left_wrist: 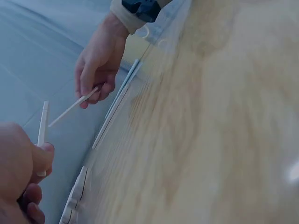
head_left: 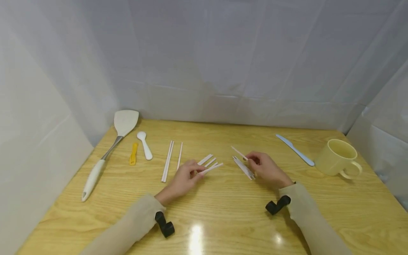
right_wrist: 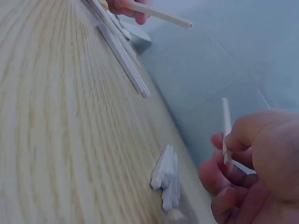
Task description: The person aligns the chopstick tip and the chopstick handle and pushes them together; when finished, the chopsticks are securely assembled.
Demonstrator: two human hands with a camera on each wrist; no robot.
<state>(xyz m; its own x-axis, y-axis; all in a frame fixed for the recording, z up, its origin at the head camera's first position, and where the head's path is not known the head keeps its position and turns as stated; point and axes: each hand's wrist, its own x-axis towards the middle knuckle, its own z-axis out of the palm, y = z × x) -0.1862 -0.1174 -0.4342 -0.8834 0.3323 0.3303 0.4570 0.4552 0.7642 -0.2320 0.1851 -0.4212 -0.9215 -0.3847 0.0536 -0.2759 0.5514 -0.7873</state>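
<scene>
While a white stick (head_left: 210, 169) is pinched at frame centre by the left hand (head_left: 184, 179), a second stick (head_left: 239, 153) is pinched by the right hand (head_left: 266, 169) above the tabletop (head_left: 223, 212).

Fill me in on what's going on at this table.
A person sits at a wooden table, each hand pinching one thin white stick. The left hand holds its stick above a few short white sticks lying on the wood. The right hand holds another stick beside a small bundle of sticks. Long white sticks, a spatula, a white spoon and a small yellow tool lie to the left; a blue knife and a yellow mug sit to the right.
</scene>
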